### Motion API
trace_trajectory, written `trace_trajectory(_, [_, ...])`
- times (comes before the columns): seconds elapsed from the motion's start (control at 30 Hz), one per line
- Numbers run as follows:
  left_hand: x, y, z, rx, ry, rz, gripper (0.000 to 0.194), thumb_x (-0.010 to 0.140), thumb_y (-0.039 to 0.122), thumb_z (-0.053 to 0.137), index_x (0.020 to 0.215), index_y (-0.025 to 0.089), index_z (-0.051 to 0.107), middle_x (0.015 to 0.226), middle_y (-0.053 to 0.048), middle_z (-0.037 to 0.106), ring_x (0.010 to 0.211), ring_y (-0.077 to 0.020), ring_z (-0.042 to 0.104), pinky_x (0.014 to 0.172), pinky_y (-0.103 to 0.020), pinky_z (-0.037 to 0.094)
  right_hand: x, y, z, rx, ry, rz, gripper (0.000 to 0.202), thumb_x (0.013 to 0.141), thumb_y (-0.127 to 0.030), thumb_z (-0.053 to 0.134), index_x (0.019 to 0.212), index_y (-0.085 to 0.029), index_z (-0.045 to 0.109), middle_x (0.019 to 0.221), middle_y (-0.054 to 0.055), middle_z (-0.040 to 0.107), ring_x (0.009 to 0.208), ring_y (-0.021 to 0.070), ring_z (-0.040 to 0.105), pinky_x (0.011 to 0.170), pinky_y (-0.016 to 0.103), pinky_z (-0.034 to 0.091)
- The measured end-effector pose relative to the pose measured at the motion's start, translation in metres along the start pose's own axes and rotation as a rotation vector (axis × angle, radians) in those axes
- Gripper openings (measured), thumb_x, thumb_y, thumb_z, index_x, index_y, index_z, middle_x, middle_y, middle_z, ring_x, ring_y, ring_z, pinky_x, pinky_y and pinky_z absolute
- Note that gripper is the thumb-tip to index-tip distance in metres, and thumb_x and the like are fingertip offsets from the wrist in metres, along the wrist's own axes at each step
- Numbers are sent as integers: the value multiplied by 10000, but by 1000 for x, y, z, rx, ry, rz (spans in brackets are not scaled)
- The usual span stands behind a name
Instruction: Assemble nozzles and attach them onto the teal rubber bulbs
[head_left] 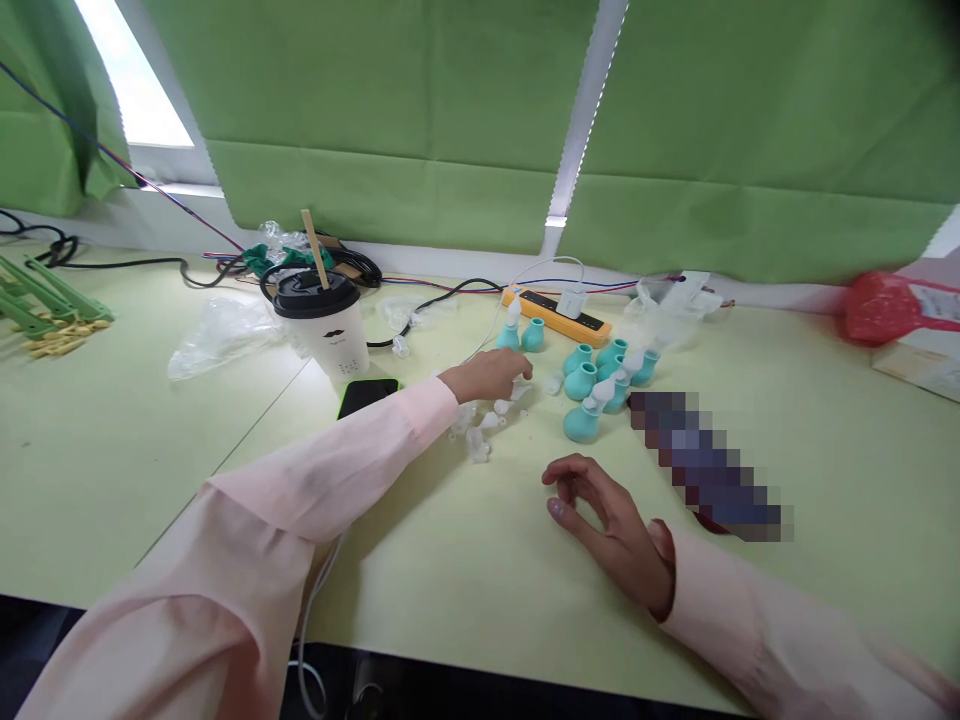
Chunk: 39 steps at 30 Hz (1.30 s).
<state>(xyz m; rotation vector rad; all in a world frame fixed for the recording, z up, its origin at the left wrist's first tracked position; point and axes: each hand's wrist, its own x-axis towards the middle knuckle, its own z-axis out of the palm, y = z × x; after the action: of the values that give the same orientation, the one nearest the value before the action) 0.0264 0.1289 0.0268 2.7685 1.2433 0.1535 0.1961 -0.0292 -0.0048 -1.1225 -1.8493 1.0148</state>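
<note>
My left hand (491, 375) reaches over a loose pile of small translucent white pieces (477, 443), its fingers bent down at the pile's upper edge. Whether it grips a piece is hidden. My right hand (600, 515) hovers above the near part of the table, thumb and fingers curved with a gap between them and nothing inside. Several teal bulbs (581, 422) stand beyond it, some with white tips in their necks. Behind my left hand are two more teal bulbs (533, 335), the left one with a white tip.
A lidded paper cup (330, 340) with a wooden stick and a phone (369, 397) are left of centre. An orange power strip (555, 316) lies behind the bulbs. A pixelated dark object (705, 465) and a red bag (892, 308) are at right, green plastic parts (45, 300) far left.
</note>
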Motion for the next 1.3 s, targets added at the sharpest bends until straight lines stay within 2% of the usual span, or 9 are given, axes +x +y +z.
trace_trajectory(0.37, [-11, -1, -16, -130, 185, -22, 406, 594, 88, 548, 997, 135, 564, 821, -52, 588, 785, -176, 537, 677, -266, 430, 0, -1, -1, 46, -27, 16, 149, 780, -233, 489, 921, -219, 445, 825, 24, 520, 735, 140, 493, 662, 277, 412])
trace_trajectory(0.53, [-31, 23, -44, -261, 278, -35, 255, 632, 155, 542, 872, 114, 617, 747, -41, 598, 656, -125, 538, 590, -222, 453, 2, -1, 1, 109, -13, 12, 176, 767, -235, 512, 932, -223, 454, 811, 24, 521, 753, 146, 512, 653, 283, 431])
trace_trajectory(0.6, [-44, 41, -50, -505, 295, 5, 178, 627, 164, 563, 782, 108, 630, 716, -37, 606, 608, -107, 535, 566, -210, 461, 3, -2, 0, 170, -11, 17, 230, 757, -240, 531, 972, -228, 450, 827, 31, 533, 766, 149, 515, 653, 288, 441])
trace_trajectory(0.77, [-76, 82, -34, -893, 195, 84, 124, 642, 201, 611, 708, 96, 619, 729, -48, 595, 653, -118, 565, 578, -207, 492, 3, -6, -2, 427, -10, -15, 323, 762, -275, 535, 1066, -231, 435, 836, 42, 544, 709, 141, 516, 602, 297, 465])
trace_trajectory(0.93, [-95, 94, -6, -1044, 308, 30, 152, 690, 243, 601, 739, 103, 634, 780, -62, 579, 680, -125, 571, 579, -216, 505, 4, -4, -1, 430, 21, -62, 224, 760, -278, 535, 970, -198, 527, 750, 23, 548, 606, 118, 500, 539, 271, 464])
trace_trajectory(1.03, [-102, 89, -1, -908, 393, 4, 208, 786, 267, 492, 791, 111, 631, 790, -73, 605, 724, -136, 580, 600, -219, 503, 6, 3, 0, 217, 1, -83, 246, 778, -320, 495, 970, -177, 552, 768, 35, 568, 594, 115, 497, 530, 258, 462])
trace_trajectory(1.13, [-98, 80, -2, -441, 476, 7, 225, 834, 225, 412, 914, 122, 595, 867, -77, 610, 787, -126, 569, 677, -220, 489, 7, 6, -1, 27, -45, -128, 262, 765, -332, 499, 952, -168, 579, 757, 35, 585, 610, 127, 504, 543, 256, 449])
trace_trajectory(1.2, [-90, 72, 0, -34, 423, 32, 232, 845, 184, 382, 965, 133, 574, 928, -77, 599, 842, -131, 542, 740, -240, 461, 6, 5, -2, -26, -66, -153, 238, 743, -323, 526, 901, -163, 604, 719, 32, 588, 593, 131, 493, 544, 263, 430])
trace_trajectory(1.3, [-76, 62, 8, 169, 356, 27, 218, 819, 139, 410, 954, 153, 581, 982, -94, 578, 968, -210, 465, 784, -332, 415, 5, 3, -3, -117, -103, -192, 216, 741, -308, 525, 866, -155, 613, 696, 37, 588, 563, 128, 469, 543, 271, 410])
